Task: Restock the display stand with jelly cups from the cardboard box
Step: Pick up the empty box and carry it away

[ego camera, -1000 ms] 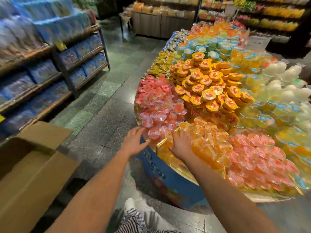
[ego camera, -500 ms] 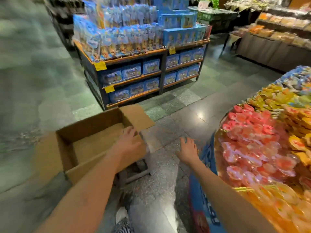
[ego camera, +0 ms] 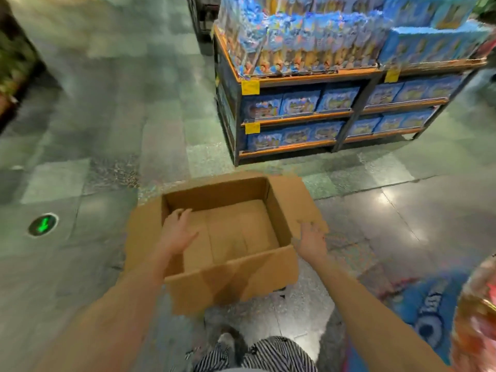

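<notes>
An open cardboard box point(ego camera: 233, 280) stands low in the middle of the head view, its flaps spread out; I see only bare cardboard inside. My left hand point(ego camera: 177, 232) hovers over the box's left inner side, fingers spread and holding nothing. My right hand point(ego camera: 311, 241) is at the box's right flap, fingers straight and empty. The display stand point(ego camera: 429, 307) with its blue skirt shows at the bottom right edge, with blurred jelly cups point(ego camera: 480, 299) on top.
A dark shelving unit point(ego camera: 335, 124) packed with blue packages stands behind the box. Tiled floor point(ego camera: 107, 130) stretches left, with a green arrow marker point(ego camera: 43, 224) set in it. My striped trouser leg point(ego camera: 257, 355) shows at the bottom.
My view has swung left from the jelly display to the box. Both hands left the cups on the stand and now reach over the open box, empty.
</notes>
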